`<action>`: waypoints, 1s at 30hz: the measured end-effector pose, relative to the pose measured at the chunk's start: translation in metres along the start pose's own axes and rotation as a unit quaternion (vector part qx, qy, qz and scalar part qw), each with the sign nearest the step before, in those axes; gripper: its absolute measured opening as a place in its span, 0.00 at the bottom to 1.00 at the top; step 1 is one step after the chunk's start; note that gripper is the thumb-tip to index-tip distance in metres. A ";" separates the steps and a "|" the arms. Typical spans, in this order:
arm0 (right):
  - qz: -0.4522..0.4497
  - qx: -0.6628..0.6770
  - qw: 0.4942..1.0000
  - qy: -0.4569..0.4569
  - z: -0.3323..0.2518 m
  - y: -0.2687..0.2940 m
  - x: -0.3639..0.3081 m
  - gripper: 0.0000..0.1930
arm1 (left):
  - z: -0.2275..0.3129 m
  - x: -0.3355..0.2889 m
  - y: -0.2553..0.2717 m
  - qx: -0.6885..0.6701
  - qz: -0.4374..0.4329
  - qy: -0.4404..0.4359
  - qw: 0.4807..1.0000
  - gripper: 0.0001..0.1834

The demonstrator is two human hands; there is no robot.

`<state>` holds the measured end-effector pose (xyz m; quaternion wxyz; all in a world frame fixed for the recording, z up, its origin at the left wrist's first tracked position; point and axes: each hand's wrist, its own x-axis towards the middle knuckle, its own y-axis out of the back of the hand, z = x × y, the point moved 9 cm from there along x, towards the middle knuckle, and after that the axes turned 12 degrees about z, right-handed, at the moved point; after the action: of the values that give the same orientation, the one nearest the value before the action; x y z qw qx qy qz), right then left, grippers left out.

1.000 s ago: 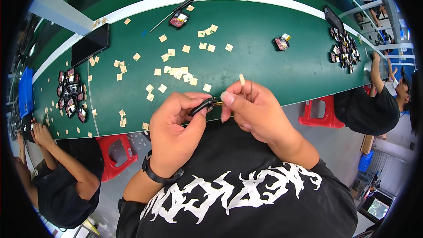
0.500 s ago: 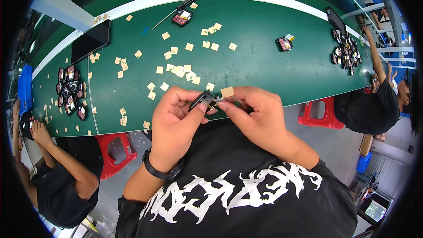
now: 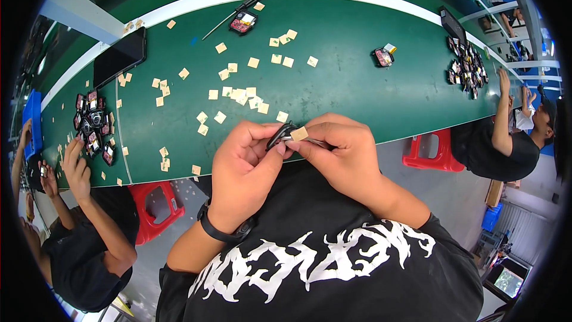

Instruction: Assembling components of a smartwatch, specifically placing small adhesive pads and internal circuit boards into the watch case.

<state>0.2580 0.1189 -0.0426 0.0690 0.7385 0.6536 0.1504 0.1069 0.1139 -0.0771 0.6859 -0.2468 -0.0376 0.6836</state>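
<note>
My left hand [image 3: 247, 158] is closed around a small black device casing [image 3: 279, 136], pinched between thumb and fingers. Its inside is mostly hidden by my fingers. Against it, my right hand [image 3: 339, 149] grips a thin silvery tool [image 3: 316, 142], largely covered by the fingers. A tan square pad [image 3: 299, 134] sits at the fingertips, right beside the casing; whether it touches the casing I cannot tell. Several loose pale square pads [image 3: 239, 95] lie on the green table [image 3: 333, 95] beyond my hands.
A screwdriver [image 3: 232, 15] and an open device [image 3: 243, 22] lie at the back. Another open device [image 3: 383, 56] is to the right. Device clusters stand at left [image 3: 93, 122] and far right [image 3: 466, 68]. Co-workers sit on both sides; one hand [image 3: 76, 167] reaches toward the left cluster.
My right hand has brought the tan pad down and left, closer to the casing, which has tilted. The left co-worker's hand has risen to the device cluster; the right co-worker's arm has shifted.
</note>
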 end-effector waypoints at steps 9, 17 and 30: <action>-0.011 0.005 0.985 -0.172 0.035 -0.001 0.000 0.09 | -0.006 -0.006 0.003 0.008 -0.026 0.005 1.000 0.12; -0.080 0.151 0.941 -0.291 0.047 -0.020 -0.010 0.09 | -0.014 -0.006 0.007 0.050 -0.025 0.046 0.997 0.11; -0.117 0.123 0.955 -0.243 0.052 -0.023 -0.014 0.09 | -0.020 -0.014 0.009 0.124 -0.023 0.025 0.992 0.15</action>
<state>0.2511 0.1135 -0.1006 0.1519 0.6737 0.7124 -0.1246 0.1058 0.0942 -0.0942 0.7272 -0.1756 0.0588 0.6609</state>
